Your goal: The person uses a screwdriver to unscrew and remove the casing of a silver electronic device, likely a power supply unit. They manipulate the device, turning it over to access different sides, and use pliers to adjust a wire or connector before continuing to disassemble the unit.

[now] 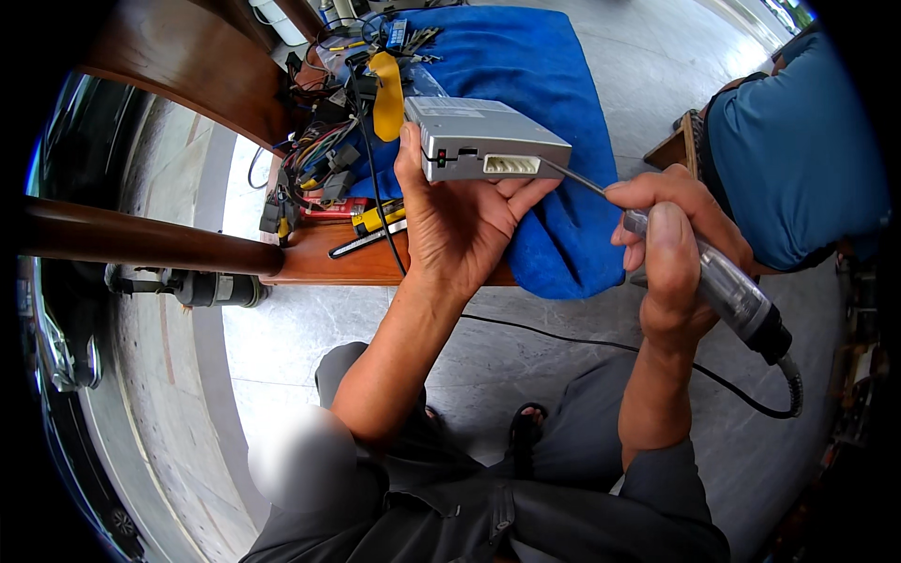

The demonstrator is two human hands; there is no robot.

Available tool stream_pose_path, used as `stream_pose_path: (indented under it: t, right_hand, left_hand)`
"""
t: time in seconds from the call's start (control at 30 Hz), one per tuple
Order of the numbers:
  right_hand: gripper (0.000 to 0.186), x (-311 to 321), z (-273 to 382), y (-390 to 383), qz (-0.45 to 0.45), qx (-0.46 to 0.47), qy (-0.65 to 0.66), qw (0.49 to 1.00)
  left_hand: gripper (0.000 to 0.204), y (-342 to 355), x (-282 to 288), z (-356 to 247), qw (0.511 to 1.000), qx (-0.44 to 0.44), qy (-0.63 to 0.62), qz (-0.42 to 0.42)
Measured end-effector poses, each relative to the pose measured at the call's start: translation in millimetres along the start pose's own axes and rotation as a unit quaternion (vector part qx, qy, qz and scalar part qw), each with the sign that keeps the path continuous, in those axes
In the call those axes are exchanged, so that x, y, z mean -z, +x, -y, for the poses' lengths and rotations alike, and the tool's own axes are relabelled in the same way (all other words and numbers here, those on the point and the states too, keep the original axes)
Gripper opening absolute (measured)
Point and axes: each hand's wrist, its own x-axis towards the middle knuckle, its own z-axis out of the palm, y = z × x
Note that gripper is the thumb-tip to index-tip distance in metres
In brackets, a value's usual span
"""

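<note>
My left hand (457,230) is wrapped round a silver-grey electronic control box (493,125) from below, thumb on its left side. A white multi-pin socket (511,165) and a small red-and-black part show on the box's near face. In my right hand (678,235) is a corded test probe (737,289) with a clear handle and a black end. Its thin metal shaft points left at the box, its tip by the right end of the socket; I cannot tell whether it touches. The black cord (601,342) loops from the handle back toward the bench.
A blue cloth (563,66) covers part of the wooden bench (324,263). Tangled wires with connectors (319,164), a yellow strip (386,98) and a yellow-and-black cutter (375,219) lie at left. A person in blue (798,150) is at the right.
</note>
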Motion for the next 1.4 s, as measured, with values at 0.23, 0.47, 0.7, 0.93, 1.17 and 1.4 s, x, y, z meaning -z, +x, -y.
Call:
stream_pose_path:
  t: [0.23, 0.47, 0.7, 0.93, 1.17, 1.4]
  right_hand:
    - [0.033, -9, -6, -5, 0.055, 0.21, -0.074, 0.973]
    - [0.038, -20, -21, -23, 0.033, 0.237, -0.076, 0.968]
    - [0.024, -16, -27, -21, 0.014, 0.19, -0.029, 0.981]
    - [0.036, -4, -25, -14, -0.051, -0.062, 0.101, 0.992]
    - [0.03, -7, -15, -13, -0.02, 0.003, 0.118, 0.993]
    - [0.026, -17, -4, -5, 0.009, 0.002, 0.082, 0.997]
  left_hand:
    - [0.095, 1, -3, -1, 1.0, -0.002, -0.025, -0.006]
    - [0.097, 0, -4, -1, 0.999, 0.0, -0.042, -0.005]
    - [0.097, 0, -4, -2, 1.0, -0.003, -0.029, -0.007]
    - [0.097, -1, -4, 1, 1.0, -0.012, 0.005, -0.007]
    - [0.095, 0, -4, 0, 1.0, -0.004, 0.001, -0.003]
    - [0.09, 0, -6, -1, 1.0, -0.001, -0.017, -0.013]
